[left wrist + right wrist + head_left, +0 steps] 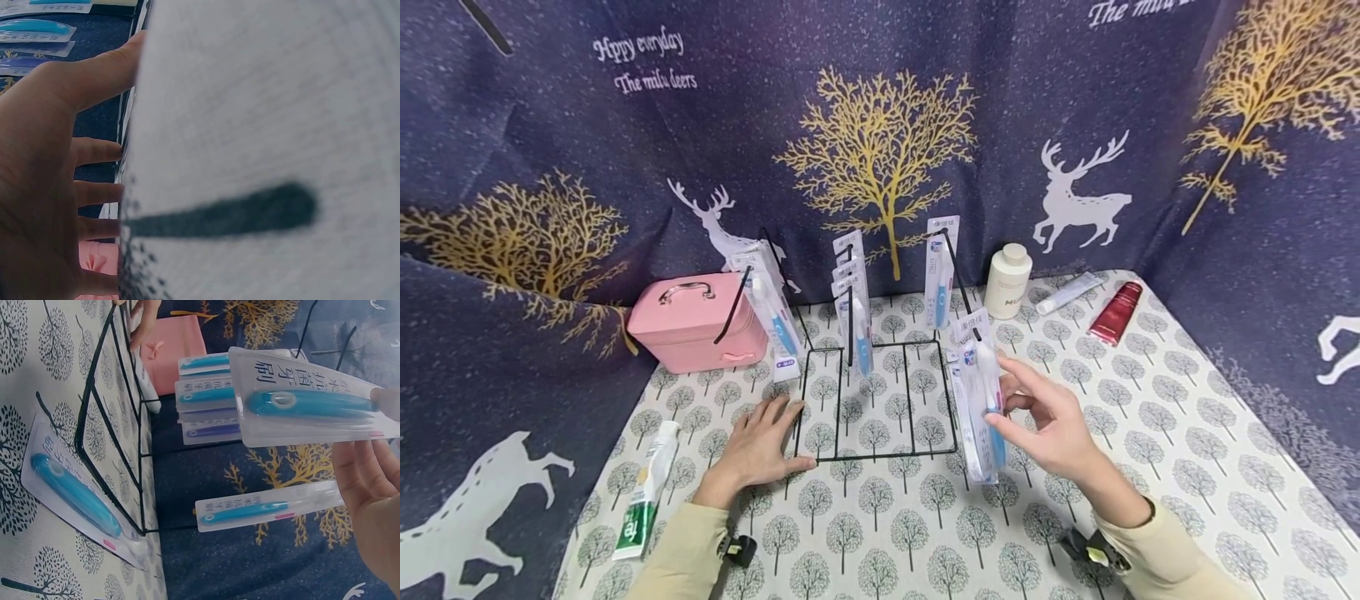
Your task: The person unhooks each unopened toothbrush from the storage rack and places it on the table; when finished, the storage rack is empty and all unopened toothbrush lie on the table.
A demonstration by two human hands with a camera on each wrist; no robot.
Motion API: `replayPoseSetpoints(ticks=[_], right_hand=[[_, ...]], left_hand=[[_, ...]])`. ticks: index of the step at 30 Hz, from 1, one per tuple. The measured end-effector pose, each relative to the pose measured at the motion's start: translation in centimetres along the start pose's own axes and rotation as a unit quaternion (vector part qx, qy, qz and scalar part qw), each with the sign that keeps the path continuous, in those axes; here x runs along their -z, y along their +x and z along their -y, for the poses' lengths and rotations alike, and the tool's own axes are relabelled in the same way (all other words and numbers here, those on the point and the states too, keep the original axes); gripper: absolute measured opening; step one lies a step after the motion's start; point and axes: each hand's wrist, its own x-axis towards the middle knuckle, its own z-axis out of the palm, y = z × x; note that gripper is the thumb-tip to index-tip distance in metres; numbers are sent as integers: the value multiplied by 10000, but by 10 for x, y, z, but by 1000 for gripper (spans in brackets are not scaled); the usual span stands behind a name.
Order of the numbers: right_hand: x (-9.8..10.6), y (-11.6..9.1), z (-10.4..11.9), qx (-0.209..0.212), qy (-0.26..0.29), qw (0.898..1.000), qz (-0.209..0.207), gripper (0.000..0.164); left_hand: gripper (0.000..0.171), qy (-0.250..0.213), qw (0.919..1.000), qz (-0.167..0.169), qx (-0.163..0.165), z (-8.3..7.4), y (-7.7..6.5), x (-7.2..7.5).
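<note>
My right hand (1045,417) pinches a packaged toothbrush (985,379) with a blue handle, thumb in front and fingers behind, at the front right hook of a black wire rack (912,454). Whether the hook passes through its card, I cannot tell. In the right wrist view, a second packaged toothbrush (75,494) lies below it beside the rack's base. My left hand (760,446) rests on the rack's front left corner, fingers spread. More packaged toothbrushes hang on the other hooks: left (775,312), middle (859,329) and back right (940,275).
A pink case (696,329) stands behind the rack's left side. Near my left forearm lies a green and white tube (647,492). At the back right are a white bottle (1007,283), a pale tube (1070,293) and a red tube (1116,313).
</note>
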Motion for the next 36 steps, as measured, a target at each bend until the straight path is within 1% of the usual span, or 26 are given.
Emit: replayPoseSetpoints(ticks=[3, 5, 11, 16, 18, 21, 25, 30, 34, 36], right_hand=[[4, -8, -7, 18, 54, 9999, 91, 70], [5, -11, -7, 19, 91, 9999, 142, 70], [3, -11, 2, 166, 199, 9993, 259, 68], [-1, -7, 16, 332, -201, 9986, 348, 61], [-2, -7, 21, 299, -372, 9982, 369, 60], [-1, -10, 25, 152, -432, 9983, 368, 61], [2, -19, 24, -58, -533, 9979, 373, 63], [6, -27, 22, -448, -910, 9942, 352, 68], [9, -31, 20, -984, -1238, 9869, 328, 70], [10, -32, 19, -1362, -1493, 9788, 334, 69]], left_hand=[[102, -10, 10000, -12, 0, 0, 0, 0], [102, -28, 10000, -28, 1, 0, 1, 0], [102, -14, 10000, -9, 1, -1, 1, 1], [102, -1, 10000, 4, -6, -1, 0, 0], [101, -30, 10000, -11, -2, -1, 0, 0], [101, -59, 10000, -33, -17, -1, 0, 1], [101, -91, 10000, 5, -10, -1, 0, 1], [101, -72, 10000, 39, -7, -1, 1, 0], [101, -51, 10000, -2, -42, 0, 1, -1], [101, -57, 10000, 1, -44, 0, 1, -1]])
